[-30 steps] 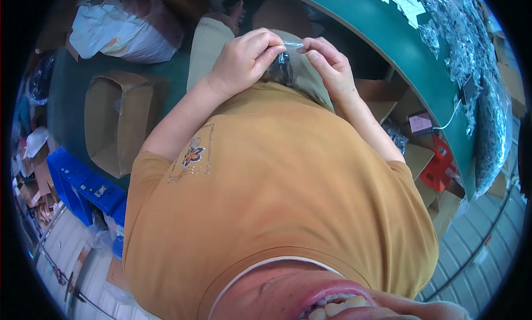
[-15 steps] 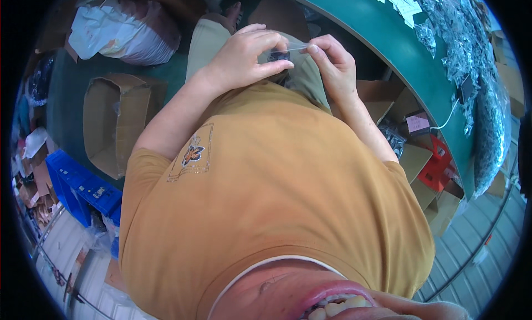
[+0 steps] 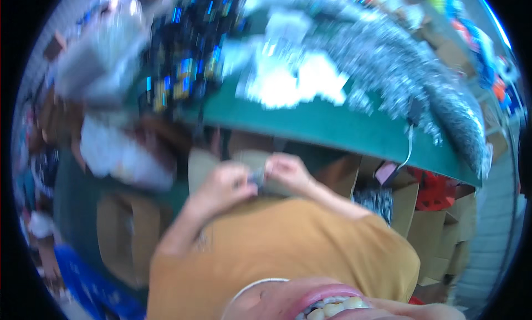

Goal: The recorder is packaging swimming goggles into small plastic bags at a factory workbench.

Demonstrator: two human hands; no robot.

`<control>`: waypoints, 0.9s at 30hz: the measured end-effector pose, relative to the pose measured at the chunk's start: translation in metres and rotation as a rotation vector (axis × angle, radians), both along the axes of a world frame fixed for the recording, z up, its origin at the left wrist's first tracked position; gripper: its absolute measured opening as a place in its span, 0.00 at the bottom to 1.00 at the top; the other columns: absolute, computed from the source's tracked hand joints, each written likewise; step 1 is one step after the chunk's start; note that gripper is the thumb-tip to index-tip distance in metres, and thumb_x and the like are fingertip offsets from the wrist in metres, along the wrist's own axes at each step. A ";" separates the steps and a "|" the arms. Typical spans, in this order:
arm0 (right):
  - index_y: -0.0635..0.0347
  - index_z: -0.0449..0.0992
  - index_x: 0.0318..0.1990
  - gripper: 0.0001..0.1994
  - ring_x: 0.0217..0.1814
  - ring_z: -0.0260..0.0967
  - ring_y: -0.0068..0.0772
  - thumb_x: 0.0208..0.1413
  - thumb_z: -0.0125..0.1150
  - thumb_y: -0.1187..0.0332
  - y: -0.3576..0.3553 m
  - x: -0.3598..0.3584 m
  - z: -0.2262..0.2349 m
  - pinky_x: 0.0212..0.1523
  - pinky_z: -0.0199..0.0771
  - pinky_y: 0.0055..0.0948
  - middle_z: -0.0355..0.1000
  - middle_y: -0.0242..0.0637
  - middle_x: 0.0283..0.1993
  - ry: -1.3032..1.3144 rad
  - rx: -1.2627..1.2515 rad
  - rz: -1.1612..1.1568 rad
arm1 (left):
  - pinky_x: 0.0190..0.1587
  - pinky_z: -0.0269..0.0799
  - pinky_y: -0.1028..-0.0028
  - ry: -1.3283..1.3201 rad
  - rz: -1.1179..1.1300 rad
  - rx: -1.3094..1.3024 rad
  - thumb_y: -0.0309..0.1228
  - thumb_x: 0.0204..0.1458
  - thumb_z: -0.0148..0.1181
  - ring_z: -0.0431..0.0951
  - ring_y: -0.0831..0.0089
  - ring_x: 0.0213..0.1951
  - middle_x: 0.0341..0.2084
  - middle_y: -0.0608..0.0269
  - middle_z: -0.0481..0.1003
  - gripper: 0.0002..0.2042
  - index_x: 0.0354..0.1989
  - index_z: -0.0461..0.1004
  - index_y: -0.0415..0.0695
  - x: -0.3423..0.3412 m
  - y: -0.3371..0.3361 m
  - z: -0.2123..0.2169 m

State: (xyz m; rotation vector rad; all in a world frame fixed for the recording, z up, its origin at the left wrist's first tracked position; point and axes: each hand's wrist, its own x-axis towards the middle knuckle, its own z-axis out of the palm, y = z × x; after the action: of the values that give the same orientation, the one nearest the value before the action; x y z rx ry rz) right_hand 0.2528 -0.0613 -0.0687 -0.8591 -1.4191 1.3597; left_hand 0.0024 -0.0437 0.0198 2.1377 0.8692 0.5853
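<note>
Both of my hands meet in front of my body, above my lap and just short of the table's near edge. Between them is a small clear plastic bag point(image 3: 256, 178) with something dark in it; motion blur hides what that is. My left hand point(image 3: 224, 181) is closed around the bag's left side, thumb toward me. With fingers pinched together, my right hand point(image 3: 287, 171) grips the bag's other edge.
Across the green table point(image 3: 316, 126) lie white papers point(image 3: 296, 79), dark glinting packages point(image 3: 191, 42) and a heap of clear plastic packets point(image 3: 388, 59). Cardboard boxes point(image 3: 407, 209) and a red bin point(image 3: 435, 191) stand at right. An open carton point(image 3: 113, 237) and blue crate point(image 3: 94, 287) are at left.
The view has tipped up and shows more of the tabletop, so the hands appear lower. My hands have come closer together, and the plastic stretched between them is shorter.
</note>
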 end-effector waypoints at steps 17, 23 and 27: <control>0.62 0.79 0.44 0.09 0.36 0.69 0.15 0.70 0.57 0.65 0.048 -0.056 0.023 0.37 0.71 0.21 0.74 0.26 0.32 -0.095 -0.362 0.259 | 0.50 0.75 0.60 0.125 -0.365 0.312 0.35 0.48 0.68 0.80 0.57 0.47 0.46 0.57 0.80 0.08 0.29 0.79 0.44 -0.072 0.070 0.010; 0.62 0.79 0.44 0.10 0.36 0.69 0.16 0.69 0.58 0.65 0.056 -0.088 0.016 0.37 0.72 0.22 0.75 0.26 0.33 -0.136 -0.323 0.270 | 0.52 0.75 0.60 0.216 -0.492 0.240 0.31 0.50 0.62 0.79 0.56 0.50 0.47 0.56 0.80 0.05 0.32 0.79 0.45 -0.116 0.086 0.005; 0.62 0.79 0.46 0.10 0.37 0.72 0.18 0.70 0.58 0.64 0.049 -0.098 0.007 0.38 0.73 0.22 0.76 0.28 0.34 -0.141 -0.407 0.217 | 0.53 0.74 0.60 0.108 -0.461 0.187 0.28 0.51 0.58 0.78 0.54 0.52 0.51 0.55 0.78 0.06 0.37 0.78 0.45 -0.123 0.086 0.000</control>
State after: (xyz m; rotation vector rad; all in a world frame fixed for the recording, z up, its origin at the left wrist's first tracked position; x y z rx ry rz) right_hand 0.1544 -0.0120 -0.0613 -1.1042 -1.3936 1.8235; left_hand -0.1209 0.0426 0.0202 2.4504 0.3596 0.3238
